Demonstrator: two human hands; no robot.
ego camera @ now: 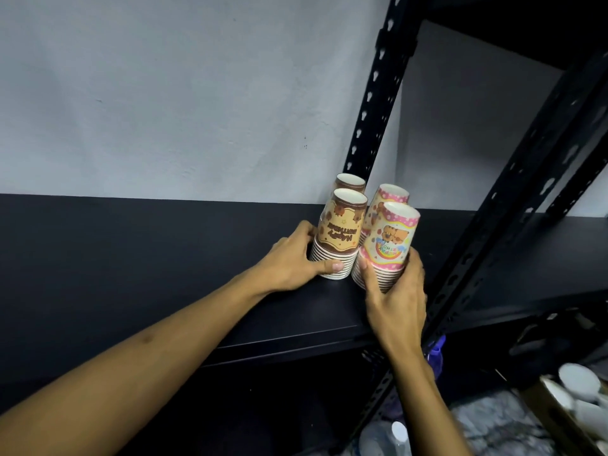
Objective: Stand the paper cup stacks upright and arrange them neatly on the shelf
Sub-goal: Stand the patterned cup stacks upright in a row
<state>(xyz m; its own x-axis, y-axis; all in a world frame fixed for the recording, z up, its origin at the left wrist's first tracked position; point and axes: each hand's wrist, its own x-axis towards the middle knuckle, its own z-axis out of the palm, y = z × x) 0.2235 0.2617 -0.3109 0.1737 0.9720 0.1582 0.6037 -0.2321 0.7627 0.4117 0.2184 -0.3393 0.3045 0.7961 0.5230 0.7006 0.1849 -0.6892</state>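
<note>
Several paper cup stacks stand mouth-down, close together, on the black shelf. The front brown stack has my left hand wrapped around its lower rims. My right hand grips the base of the front pink stack, which leans slightly to the right. Behind them stand a second brown stack and a second pink stack, both partly hidden.
A black perforated shelf post rises just behind the stacks, and another post slants across the right. A cardboard box with white cups and a plastic bottle sit below at the lower right. A grey wall is behind.
</note>
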